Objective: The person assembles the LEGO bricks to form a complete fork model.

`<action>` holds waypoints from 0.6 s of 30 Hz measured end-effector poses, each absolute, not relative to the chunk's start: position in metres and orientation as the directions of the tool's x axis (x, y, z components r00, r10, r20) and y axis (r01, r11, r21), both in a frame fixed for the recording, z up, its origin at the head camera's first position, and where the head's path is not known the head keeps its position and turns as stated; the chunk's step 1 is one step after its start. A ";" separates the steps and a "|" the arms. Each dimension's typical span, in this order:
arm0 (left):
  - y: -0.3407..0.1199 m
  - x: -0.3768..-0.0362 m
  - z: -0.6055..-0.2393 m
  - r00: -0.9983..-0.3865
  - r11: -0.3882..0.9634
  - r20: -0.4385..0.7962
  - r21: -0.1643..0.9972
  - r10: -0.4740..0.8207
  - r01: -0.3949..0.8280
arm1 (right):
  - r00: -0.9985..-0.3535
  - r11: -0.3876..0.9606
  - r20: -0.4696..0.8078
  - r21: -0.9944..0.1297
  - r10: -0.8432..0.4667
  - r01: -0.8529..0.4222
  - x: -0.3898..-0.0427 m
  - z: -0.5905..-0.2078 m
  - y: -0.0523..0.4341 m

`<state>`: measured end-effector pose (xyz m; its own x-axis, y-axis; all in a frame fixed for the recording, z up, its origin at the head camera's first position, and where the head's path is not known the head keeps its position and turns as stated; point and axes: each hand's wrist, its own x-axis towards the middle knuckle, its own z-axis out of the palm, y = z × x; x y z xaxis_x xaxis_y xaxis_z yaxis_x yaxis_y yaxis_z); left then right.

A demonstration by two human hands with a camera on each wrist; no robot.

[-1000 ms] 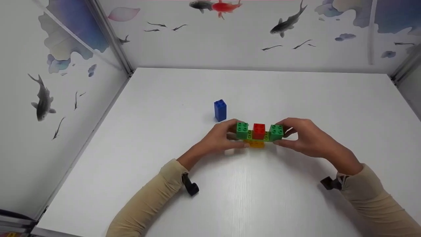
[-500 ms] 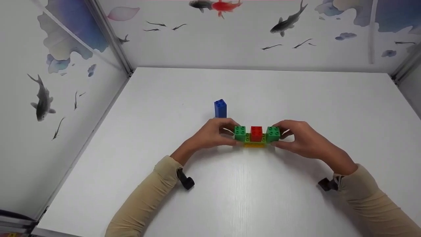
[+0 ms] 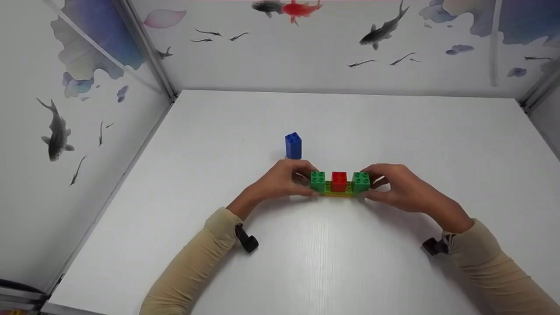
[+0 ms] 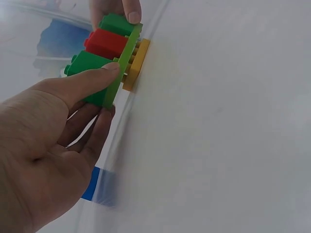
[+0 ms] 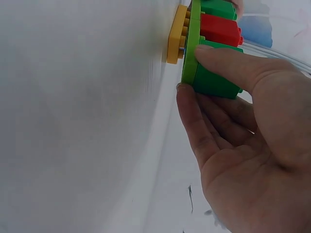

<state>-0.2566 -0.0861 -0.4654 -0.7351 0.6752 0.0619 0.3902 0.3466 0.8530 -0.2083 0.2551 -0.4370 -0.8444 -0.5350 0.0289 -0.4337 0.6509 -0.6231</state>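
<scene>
A long lime-green toy brick plate (image 3: 327,187) carries a red toy brick (image 3: 339,181) at its middle. At its ends stand a left green toy brick (image 3: 317,180) and a right green toy brick (image 3: 361,181). Thumb and fingers of my left hand (image 3: 276,180) pinch the plate's left end around the green brick there. My right hand (image 3: 402,188) pinches the opposite end the same way. Under the plate lies a shorter yellow toy brick (image 4: 138,65) on the table; its studs show in a narrow gap beneath the plate in both wrist views.
A tall blue toy brick (image 3: 293,145) stands upright just behind my left hand. The white table (image 3: 323,262) is bordered by a back wall (image 3: 306,65) and a left wall (image 3: 26,175), both printed with fish.
Both hands have brought the lime-green plate with its three bricks slightly left and toward me, lining it up over the yellow brick. The grip is unchanged, and the blue brick stays put.
</scene>
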 end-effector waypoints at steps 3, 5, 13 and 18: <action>-0.086 -0.256 -0.465 -0.736 0.354 0.058 0.850 0.674 0.391 | -0.844 0.647 0.027 -0.629 -0.536 -0.431 -0.209 -0.439 0.255; -0.086 -0.256 -0.465 -0.738 0.359 0.055 0.848 0.673 0.391 | -0.844 0.647 0.024 -0.630 -0.537 -0.429 -0.209 -0.440 0.256; -0.086 -0.255 -0.466 -0.754 0.368 0.057 0.847 0.655 0.383 | -0.845 0.649 0.015 -0.634 -0.534 -0.421 -0.210 -0.441 0.255; -0.085 -0.255 -0.464 -0.767 0.379 0.054 0.846 0.639 0.376 | -0.853 0.659 -0.005 -0.638 -0.522 -0.399 -0.210 -0.441 0.255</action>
<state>-0.2545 -0.0848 -0.4645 -0.7670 0.6393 0.0545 0.3758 0.3788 0.8457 -0.2096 0.2551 -0.4408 -0.8532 -0.5215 -0.0051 -0.3988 0.6587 -0.6380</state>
